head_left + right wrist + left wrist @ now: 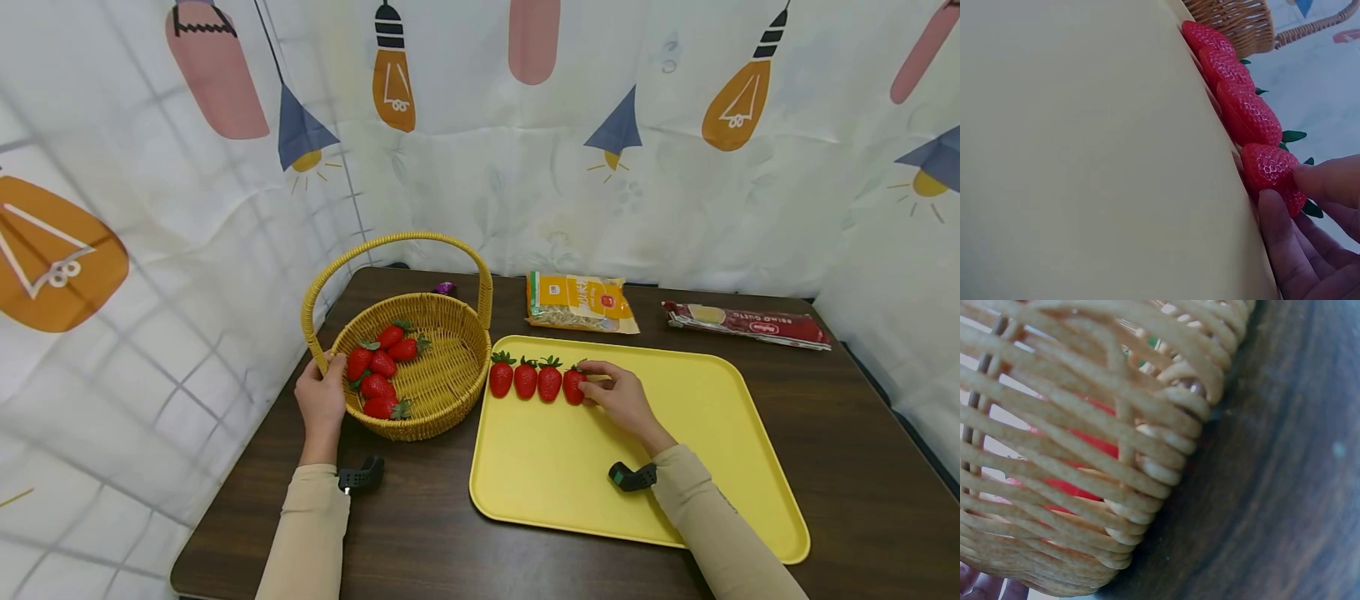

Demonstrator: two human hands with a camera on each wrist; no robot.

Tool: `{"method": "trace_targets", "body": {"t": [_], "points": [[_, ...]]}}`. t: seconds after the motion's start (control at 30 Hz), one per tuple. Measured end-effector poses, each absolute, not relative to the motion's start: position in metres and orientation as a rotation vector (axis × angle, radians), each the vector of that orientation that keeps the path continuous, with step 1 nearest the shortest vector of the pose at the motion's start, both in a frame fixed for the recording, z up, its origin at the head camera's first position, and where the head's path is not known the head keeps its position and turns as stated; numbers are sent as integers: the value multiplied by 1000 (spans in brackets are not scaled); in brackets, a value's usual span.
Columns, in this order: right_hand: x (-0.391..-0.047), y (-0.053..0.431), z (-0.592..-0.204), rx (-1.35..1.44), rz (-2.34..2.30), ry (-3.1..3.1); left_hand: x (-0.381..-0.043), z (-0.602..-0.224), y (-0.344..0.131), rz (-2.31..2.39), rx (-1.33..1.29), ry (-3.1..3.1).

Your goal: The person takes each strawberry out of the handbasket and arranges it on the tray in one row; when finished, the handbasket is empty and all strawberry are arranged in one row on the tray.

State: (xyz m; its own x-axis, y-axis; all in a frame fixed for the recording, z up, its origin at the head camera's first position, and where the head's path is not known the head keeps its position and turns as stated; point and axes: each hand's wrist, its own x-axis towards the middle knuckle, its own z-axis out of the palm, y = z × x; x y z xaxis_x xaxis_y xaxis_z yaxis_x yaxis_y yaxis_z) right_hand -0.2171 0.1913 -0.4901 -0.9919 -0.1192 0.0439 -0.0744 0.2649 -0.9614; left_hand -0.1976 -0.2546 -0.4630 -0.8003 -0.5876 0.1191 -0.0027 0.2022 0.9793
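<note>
A yellow wicker basket point(442, 417) with a tall arched handle stands at the left, several red strawberries point(377, 386) heaped along its left side. My left hand point(321, 402) grips the basket's rim near the foot of the handle. On the yellow tray point(600, 475), strawberries stand in a row at the far left corner, leaves pointing away from me. The rightmost strawberry point(573, 386) is pinched between the thumb and fingers of my right hand point(619, 402); in the right wrist view this strawberry point(1270, 172) sits on the tray beside its neighbour. Through the weave, the left wrist view shows red patches.
Behind the tray lies an orange and clear food packet point(581, 302). A dark red packet point(746, 325) is at the back right. A small purple wrapped item point(446, 288) sits behind the basket. Patterned curtains point(480, 167) border the dark wooden table point(420, 533).
</note>
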Motion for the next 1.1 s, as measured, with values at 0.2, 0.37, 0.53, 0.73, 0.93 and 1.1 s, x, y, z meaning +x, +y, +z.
{"method": "trace_targets", "body": {"t": [0.2,0.37,0.53,0.73,0.93,1.1], "points": [[-218,192,-489,-165,-1893,2468,-199,-462,-255,-1621,551,-2021],[-217,196,-485,-81,-1883,2574,-200,-462,-255,-1616,551,-2018],[-215,198,-480,4,-1940,2647,-200,-461,-254,-1626,553,-2028],[-212,186,-468,-4,-2058,2531,-200,-460,-254,-1636,550,-2016],[-208,147,-440,-272,-2001,2447,-199,-460,-255,-1642,557,-2013],[-207,107,-422,-506,-1968,2403,-197,-462,-255,-1652,574,-2024]]}}
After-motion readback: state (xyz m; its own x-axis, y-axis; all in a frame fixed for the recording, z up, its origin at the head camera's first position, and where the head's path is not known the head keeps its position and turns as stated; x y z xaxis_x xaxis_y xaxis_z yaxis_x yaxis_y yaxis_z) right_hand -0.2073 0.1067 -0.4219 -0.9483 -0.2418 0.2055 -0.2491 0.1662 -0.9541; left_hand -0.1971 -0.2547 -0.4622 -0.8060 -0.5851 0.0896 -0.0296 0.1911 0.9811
